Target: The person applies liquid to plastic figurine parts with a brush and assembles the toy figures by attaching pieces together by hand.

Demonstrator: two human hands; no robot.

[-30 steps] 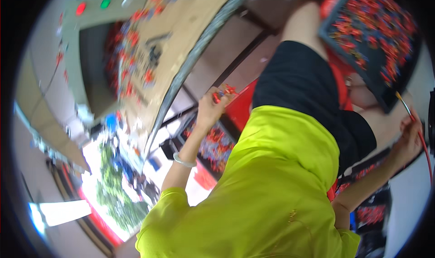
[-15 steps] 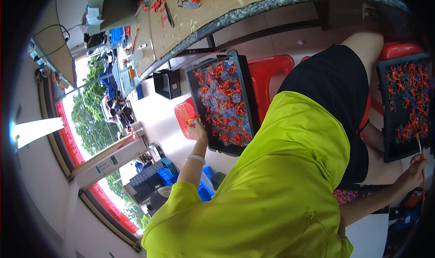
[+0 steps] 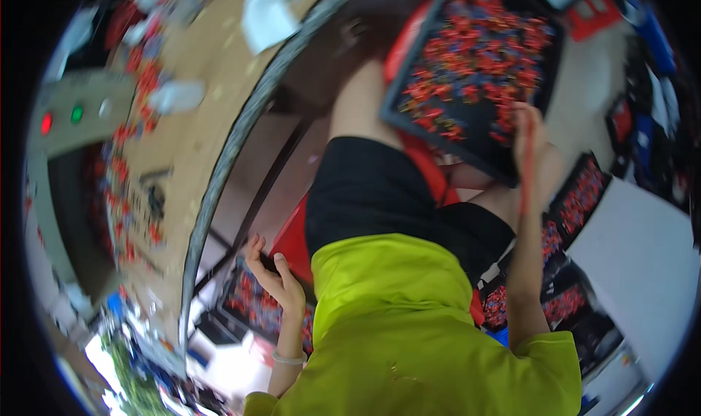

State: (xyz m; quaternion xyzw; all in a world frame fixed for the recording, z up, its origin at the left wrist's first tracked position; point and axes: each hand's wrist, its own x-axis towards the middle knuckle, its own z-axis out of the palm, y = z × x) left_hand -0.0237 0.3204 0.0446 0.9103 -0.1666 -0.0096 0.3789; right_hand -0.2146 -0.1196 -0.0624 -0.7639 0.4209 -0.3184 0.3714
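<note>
Brown table [image 3: 219,73] at left. Blurred, the right hand [image 3: 531,135] seems to pinch a thin red stick [image 3: 526,186] at the black tray [image 3: 479,140]: probably light, stiff, best gripped mid-length. Left hand [image 3: 281,281] spread, empty.

**Colour log: yellow-green, black and red-blue mix**

Centre to lower edge: T-shirt [image 3: 394,336], bright yellow-green, small gold motif [image 3: 400,374]. Shorts [image 3: 372,186], mid-frame: plain black. Wristband [image 3: 289,358], lower left of centre: white.

Upper right: tray [image 3: 478,140], black with bluish-grey rim; small pieces [image 3: 464,47] in it mottled red and blue, orange-yellow flecks. Brush handle [image 3: 527,182], right of centre: red. Stool [image 3: 293,233], left of centre: red.

Upper left: tabletop [image 3: 215,73], tan; its edge [image 3: 244,120] mottled grey, blurred. Cloth [image 3: 269,13]: white. Machine panel [image 3: 84,93], far left: pale grey-green; round buttons [image 3: 77,114] red, green, whitish.
</note>
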